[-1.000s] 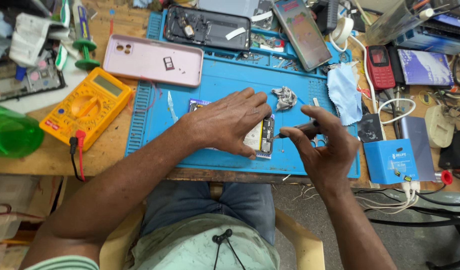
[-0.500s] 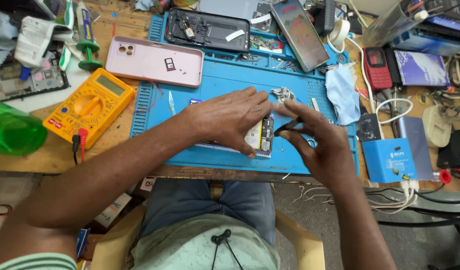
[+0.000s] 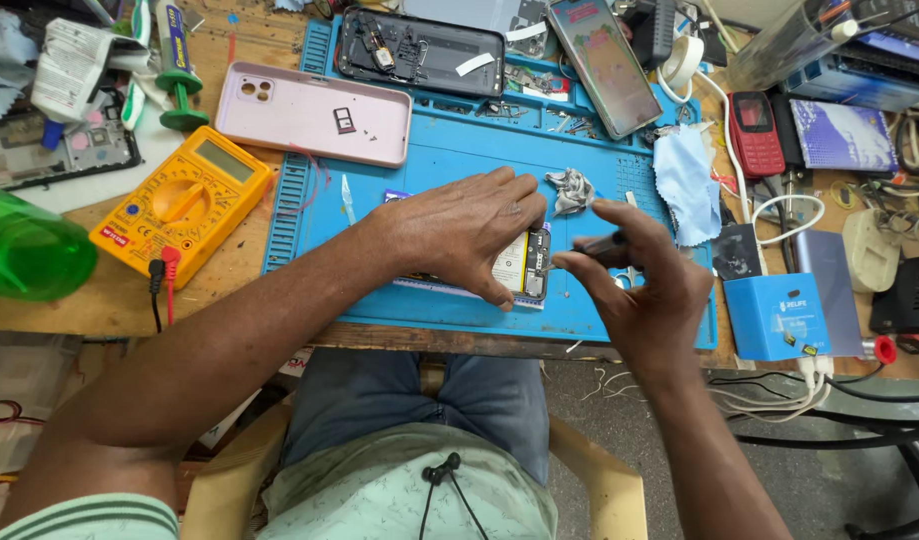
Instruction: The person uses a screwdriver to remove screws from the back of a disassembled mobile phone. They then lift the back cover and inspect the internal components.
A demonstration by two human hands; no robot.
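1. The opened phone (image 3: 527, 268) lies on the blue mat (image 3: 449, 165), near the mat's near edge and at the middle of the worktop (image 3: 229, 290). Its back is off, and we see a pale battery and a dark board at its right end.
2. Our left hand (image 3: 457, 232) lies flat over most of the phone and presses it to the mat, fingers spread, thumb at the near edge. Its grip is not closed round anything; it only holds the phone down.
3. Our right hand (image 3: 639, 285) has its grip clamped on a thin dark tool (image 3: 589, 247), pinched between thumb and fingers, with the tip touching the phone's right end. Whether it is a driver or tweezers we cannot tell.
4. We judge the step in hand to be fine work on the board end: loosening or lifting a small part. The next move would call for a steady tip, light force, and the left hand kept firm.
5. Just beyond the tool lies a crumpled grey wad (image 3: 570, 190), and right of it a pale blue cloth (image 3: 685, 182).
6. Further off on the mat lie a pink cover (image 3: 309, 115), a black frame (image 3: 419, 50) and a second phone (image 3: 607, 65).
7. Left of the mat sits a yellow meter (image 3: 184, 200); to the right, a blue box (image 3: 776, 317) and a red handset (image 3: 755, 132).
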